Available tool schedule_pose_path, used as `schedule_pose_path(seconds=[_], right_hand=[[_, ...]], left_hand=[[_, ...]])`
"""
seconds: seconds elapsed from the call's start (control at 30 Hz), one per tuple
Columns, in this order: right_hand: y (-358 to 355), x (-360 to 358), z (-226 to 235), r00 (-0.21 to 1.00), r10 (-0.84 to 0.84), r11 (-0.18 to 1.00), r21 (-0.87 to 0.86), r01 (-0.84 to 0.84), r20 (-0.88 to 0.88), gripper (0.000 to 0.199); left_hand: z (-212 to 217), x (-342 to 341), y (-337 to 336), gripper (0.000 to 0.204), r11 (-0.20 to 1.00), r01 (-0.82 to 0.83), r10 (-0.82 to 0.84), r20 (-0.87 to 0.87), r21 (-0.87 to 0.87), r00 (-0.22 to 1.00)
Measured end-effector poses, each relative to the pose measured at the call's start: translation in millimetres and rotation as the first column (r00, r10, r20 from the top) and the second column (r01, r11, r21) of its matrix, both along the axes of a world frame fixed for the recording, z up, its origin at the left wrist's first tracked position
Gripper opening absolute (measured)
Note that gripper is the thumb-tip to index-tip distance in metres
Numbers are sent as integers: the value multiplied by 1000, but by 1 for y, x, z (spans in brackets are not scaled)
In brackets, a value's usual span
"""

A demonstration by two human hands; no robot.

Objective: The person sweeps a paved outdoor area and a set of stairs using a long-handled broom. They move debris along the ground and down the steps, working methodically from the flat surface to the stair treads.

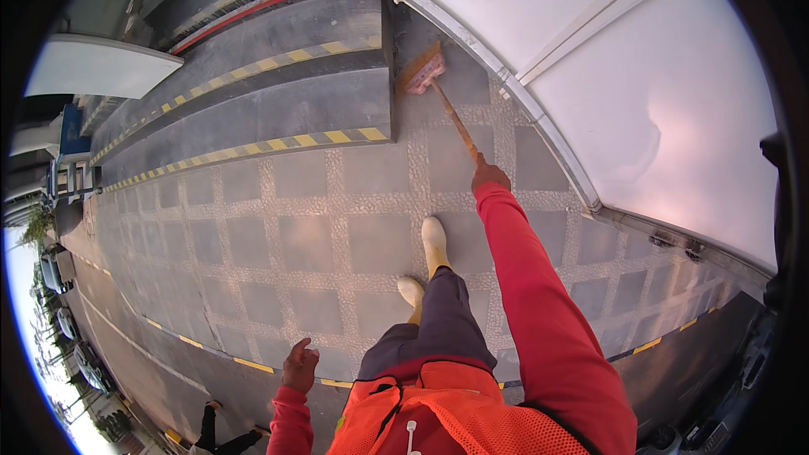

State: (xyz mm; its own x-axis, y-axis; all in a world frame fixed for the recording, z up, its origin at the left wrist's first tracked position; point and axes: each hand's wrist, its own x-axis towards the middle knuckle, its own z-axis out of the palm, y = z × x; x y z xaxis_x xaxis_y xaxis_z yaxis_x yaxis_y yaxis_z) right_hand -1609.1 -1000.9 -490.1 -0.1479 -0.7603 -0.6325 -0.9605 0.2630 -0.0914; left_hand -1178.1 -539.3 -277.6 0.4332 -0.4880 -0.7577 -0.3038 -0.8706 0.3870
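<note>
My right hand point(489, 175) is closed around the end of a wooden broom handle, with the arm stretched forward. The broom point(456, 120) slants away to the upper left. Its pinkish head with brown bristles rests on the floor, in the corner between the end of the steps point(278, 109) and the white panel wall point(657, 93). Low on the left, my left hand point(300, 365) hangs free beside my body. It holds nothing, and its fingers are loosely bent and partly apart.
Grey square tiles with pebbled strips pave the floor point(381, 243) under my pale boots point(433, 240). Yellow-and-black tape marks the step edges. A striped kerb point(253, 366) borders a road with parked cars point(88, 366). At the lower left another person's legs point(221, 432) show.
</note>
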Motion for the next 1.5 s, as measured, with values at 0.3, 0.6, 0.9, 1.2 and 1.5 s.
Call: schedule_pose_path(seconds=[0.3,0.6,0.9,1.2,1.5], right_hand=[[98,-144,53,998,60,996,68,-60,5,65],[168,-193,16,997,-72,964,253,79,-38,65],[-30,-111,14,998,48,999,11,-49,27,63],[191,-175,75,1000,21,947,320,-20,1,65],[57,-41,35,999,-21,996,90,16,48,67]], left_hand=[[-25,-53,32,51,989,-76,89,-107,126,990],[-28,-58,6,52,963,82,-64,-75,258,995],[-12,-20,-123,45,958,-48,22,-94,-284,995],[-28,-50,43,53,927,-109,124,-17,360,992],[-22,-28,-80,45,991,-38,23,-113,-129,993]])
